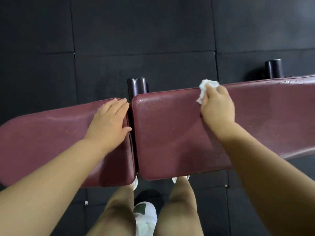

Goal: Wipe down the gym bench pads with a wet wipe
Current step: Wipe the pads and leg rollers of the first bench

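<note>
Two maroon bench pads lie side by side across the view, split by a narrow gap. My left hand (110, 120) rests flat with straight fingers on the left pad (42, 133), right at the gap. My right hand (216, 106) presses a crumpled white wet wipe (204, 87) against the far edge of the right pad (167, 133). The fingers curl over the wipe. Part of the right pad's surface looks damp and shiny.
Black rubber floor tiles surround the bench. Two dark frame tubes stick out behind it, one at the gap (137, 86) and one at the far right (273, 68). My bare legs and a white wipe packet (144, 217) show below the near edge.
</note>
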